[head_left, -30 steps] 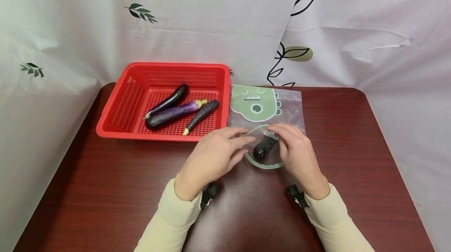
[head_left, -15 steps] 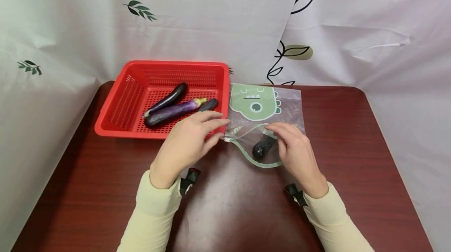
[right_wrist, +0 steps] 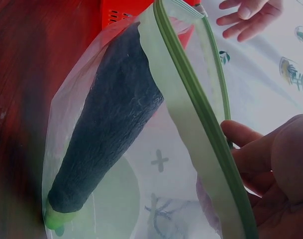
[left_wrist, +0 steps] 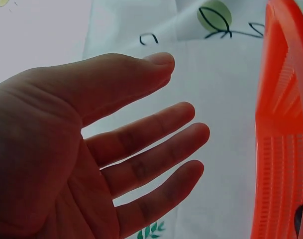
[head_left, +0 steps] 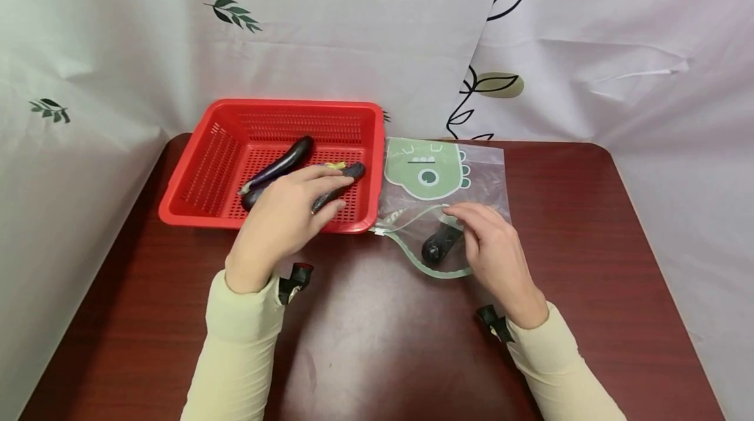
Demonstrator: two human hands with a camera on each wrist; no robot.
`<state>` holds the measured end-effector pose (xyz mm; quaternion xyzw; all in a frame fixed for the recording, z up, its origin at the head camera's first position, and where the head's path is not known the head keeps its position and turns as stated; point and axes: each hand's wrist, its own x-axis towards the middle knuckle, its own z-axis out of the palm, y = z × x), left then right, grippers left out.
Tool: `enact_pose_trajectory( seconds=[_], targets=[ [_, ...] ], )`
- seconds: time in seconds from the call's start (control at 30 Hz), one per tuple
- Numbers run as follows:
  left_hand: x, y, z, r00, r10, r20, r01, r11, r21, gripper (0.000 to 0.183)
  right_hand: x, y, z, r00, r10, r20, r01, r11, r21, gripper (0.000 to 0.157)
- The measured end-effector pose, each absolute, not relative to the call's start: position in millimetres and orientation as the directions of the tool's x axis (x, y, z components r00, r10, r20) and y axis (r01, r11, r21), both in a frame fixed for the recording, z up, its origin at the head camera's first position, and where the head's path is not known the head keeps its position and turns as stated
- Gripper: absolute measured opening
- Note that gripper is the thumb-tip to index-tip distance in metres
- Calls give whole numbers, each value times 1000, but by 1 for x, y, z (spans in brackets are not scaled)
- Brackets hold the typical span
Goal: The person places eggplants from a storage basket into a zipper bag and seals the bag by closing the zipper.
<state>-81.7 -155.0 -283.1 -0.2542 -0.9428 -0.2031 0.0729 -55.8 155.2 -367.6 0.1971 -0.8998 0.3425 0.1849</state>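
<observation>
My left hand [head_left: 283, 218] hovers over the front of a red plastic basket [head_left: 378, 152], fingers spread and relaxed; the left wrist view shows nothing in its palm. Under its fingertips lies a dark wrinkled eggplant [head_left: 356, 171]. Behind that is a glossy dark eggplant [head_left: 285, 162], while a purple eggplant [head_left: 252, 200] is mostly hidden by the hand. To the right, my right hand [head_left: 495, 254] pinches the green zip edge of a clear zip bag [head_left: 485, 175], its mouth gaping. Inside the bag rests another dark eggplant [right_wrist: 111, 109] with a green end.
Both the basket and the bag are on a dark red-brown wooden table [head_left: 589, 264], side by side near its back edge. A white slider [head_left: 379, 232] sits at the bag's left corner, close to the basket. Leaf-printed white cloth [head_left: 353, 28] hangs behind.
My left hand has let go of the bag's left side and moved left over the basket. The right hand stays at the bag's edge.
</observation>
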Motion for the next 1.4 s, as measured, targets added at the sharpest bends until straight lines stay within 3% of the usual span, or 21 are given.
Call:
enact_pose_trajectory(
  seconds=[0.37, 0.77, 1.4],
  targets=[
    [-96, -185, -268, -914, 345, 211, 399, 854, 333, 39, -56, 156, -368, -853, -227, 471, -483, 684, -546, 35],
    [-117, -198, -255, -927, 347, 143, 374, 883, 284, 42, -56, 156, -368, -853, -227, 470, -482, 690, -541, 35],
    [-161, -222, -264, -953, 298, -62, 275, 929, 246, 53, -57, 157, -368, -849, -229, 476, -487, 690, -536, 34]
  ],
)
